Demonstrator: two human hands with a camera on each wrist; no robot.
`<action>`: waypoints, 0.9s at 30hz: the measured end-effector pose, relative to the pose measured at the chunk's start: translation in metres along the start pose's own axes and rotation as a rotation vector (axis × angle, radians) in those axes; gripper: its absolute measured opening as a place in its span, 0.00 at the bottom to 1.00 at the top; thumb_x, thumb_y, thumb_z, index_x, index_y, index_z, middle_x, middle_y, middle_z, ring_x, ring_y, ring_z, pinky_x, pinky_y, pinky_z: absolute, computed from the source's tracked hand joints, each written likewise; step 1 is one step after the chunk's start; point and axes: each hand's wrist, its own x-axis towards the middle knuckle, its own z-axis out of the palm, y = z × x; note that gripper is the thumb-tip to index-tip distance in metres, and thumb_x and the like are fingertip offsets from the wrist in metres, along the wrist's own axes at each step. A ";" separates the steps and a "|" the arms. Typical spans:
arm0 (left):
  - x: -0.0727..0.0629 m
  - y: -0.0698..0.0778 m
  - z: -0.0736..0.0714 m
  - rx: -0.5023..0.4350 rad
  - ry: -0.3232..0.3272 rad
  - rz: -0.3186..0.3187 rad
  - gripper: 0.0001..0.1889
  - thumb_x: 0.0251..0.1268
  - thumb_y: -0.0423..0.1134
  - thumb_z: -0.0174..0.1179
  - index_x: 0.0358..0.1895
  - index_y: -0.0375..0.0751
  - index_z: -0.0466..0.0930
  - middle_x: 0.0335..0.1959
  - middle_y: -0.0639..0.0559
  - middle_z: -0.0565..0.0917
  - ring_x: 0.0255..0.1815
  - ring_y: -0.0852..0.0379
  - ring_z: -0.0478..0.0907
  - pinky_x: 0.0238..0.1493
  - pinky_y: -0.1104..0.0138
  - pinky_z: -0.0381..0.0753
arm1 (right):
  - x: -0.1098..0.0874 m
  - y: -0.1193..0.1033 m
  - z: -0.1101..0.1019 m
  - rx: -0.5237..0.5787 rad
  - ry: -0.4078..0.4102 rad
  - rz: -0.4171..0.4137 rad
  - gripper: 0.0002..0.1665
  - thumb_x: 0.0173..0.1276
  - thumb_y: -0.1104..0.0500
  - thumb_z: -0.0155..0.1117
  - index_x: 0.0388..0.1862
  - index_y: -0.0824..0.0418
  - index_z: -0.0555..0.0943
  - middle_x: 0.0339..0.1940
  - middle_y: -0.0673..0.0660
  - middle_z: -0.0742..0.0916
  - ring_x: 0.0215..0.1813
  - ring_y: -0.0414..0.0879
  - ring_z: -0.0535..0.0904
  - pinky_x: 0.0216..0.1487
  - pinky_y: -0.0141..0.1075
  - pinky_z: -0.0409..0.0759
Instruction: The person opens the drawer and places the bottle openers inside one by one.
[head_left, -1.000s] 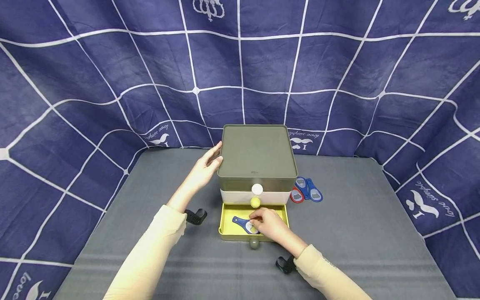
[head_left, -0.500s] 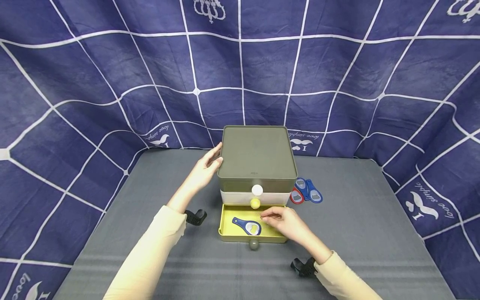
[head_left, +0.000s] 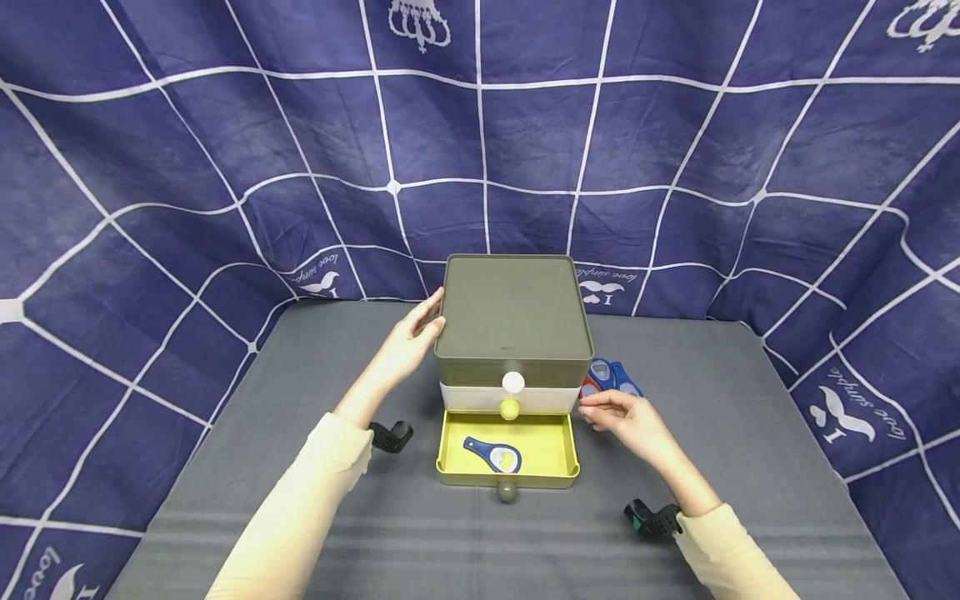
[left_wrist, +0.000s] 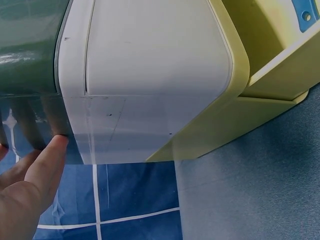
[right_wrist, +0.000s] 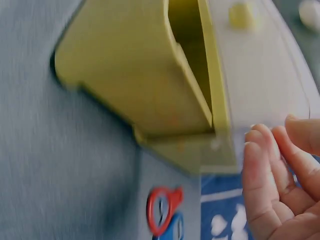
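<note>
A small drawer box with a dark green top (head_left: 513, 308) and a white middle tier stands mid-table. Its bottom yellow drawer (head_left: 546, 446) is pulled out, and inside lies a blue bottle opener (head_left: 491, 454). My left hand (head_left: 401, 346) rests its extended fingertips on the box's left side, as the left wrist view also shows. To the right of the drawer my right hand (head_left: 630, 425) hovers with loosely bent fingers and nothing between them. Beyond it, partly covered by the hand, lie blue bottle openers (head_left: 602, 372) and a red bottle opener (right_wrist: 159, 212).
Round knobs mark the tiers: white (head_left: 513, 382), yellow (head_left: 509, 408) and dark green (head_left: 507, 491) on the drawer's front. A grey cloth (head_left: 315, 517) covers the table. Behind and at both sides hangs a blue curtain (head_left: 525, 133) with white lines.
My right hand has left the blue bottle opener in the drawer and moved right, out past the drawer toward the other openers. The left hand has stayed on the box.
</note>
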 end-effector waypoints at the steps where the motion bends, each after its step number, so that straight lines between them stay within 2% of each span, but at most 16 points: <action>1: 0.000 0.000 0.000 -0.001 0.001 -0.001 0.28 0.79 0.36 0.46 0.78 0.42 0.54 0.77 0.36 0.59 0.77 0.41 0.58 0.74 0.50 0.64 | 0.002 0.003 -0.005 0.003 0.022 0.014 0.19 0.69 0.61 0.66 0.51 0.75 0.81 0.45 0.71 0.88 0.37 0.36 0.86 0.43 0.37 0.88; 3: 0.000 -0.001 0.000 0.000 0.003 -0.004 0.28 0.79 0.36 0.46 0.78 0.42 0.54 0.77 0.36 0.59 0.77 0.41 0.59 0.74 0.50 0.64 | 0.006 0.009 -0.015 0.010 0.063 0.038 0.20 0.69 0.62 0.65 0.52 0.77 0.79 0.45 0.71 0.88 0.35 0.32 0.85 0.43 0.37 0.88; 10: 0.000 0.000 0.000 -0.001 -0.001 -0.009 0.28 0.79 0.37 0.46 0.78 0.43 0.54 0.77 0.36 0.59 0.77 0.41 0.59 0.73 0.50 0.66 | 0.015 0.030 -0.040 -0.060 0.215 0.084 0.20 0.70 0.63 0.63 0.54 0.78 0.78 0.46 0.71 0.87 0.35 0.29 0.83 0.39 0.25 0.84; 14: 0.000 0.000 0.000 0.003 0.000 -0.010 0.28 0.79 0.37 0.46 0.78 0.43 0.54 0.77 0.37 0.59 0.77 0.41 0.59 0.73 0.50 0.65 | 0.022 0.039 -0.050 -0.134 0.285 0.139 0.20 0.71 0.60 0.63 0.55 0.75 0.79 0.48 0.69 0.87 0.34 0.32 0.84 0.40 0.28 0.85; 19: 0.001 -0.002 0.000 -0.002 0.000 -0.007 0.28 0.79 0.36 0.47 0.78 0.43 0.54 0.77 0.36 0.59 0.77 0.41 0.58 0.74 0.50 0.64 | 0.030 0.049 -0.055 -0.212 0.369 0.197 0.20 0.71 0.57 0.63 0.54 0.71 0.81 0.47 0.66 0.89 0.35 0.36 0.85 0.35 0.26 0.83; 24: 0.001 -0.002 0.000 0.003 0.000 0.001 0.28 0.79 0.36 0.46 0.78 0.42 0.54 0.77 0.37 0.59 0.77 0.42 0.58 0.75 0.51 0.63 | 0.037 0.059 -0.054 -0.311 0.430 0.228 0.19 0.69 0.55 0.66 0.51 0.67 0.84 0.43 0.63 0.90 0.31 0.27 0.78 0.30 0.22 0.75; 27: 0.001 -0.002 0.000 0.004 -0.002 0.006 0.28 0.79 0.36 0.46 0.78 0.42 0.54 0.77 0.37 0.59 0.78 0.42 0.57 0.75 0.51 0.63 | 0.040 0.064 -0.052 -0.364 0.444 0.228 0.19 0.68 0.54 0.66 0.49 0.67 0.84 0.43 0.64 0.90 0.32 0.34 0.80 0.33 0.27 0.74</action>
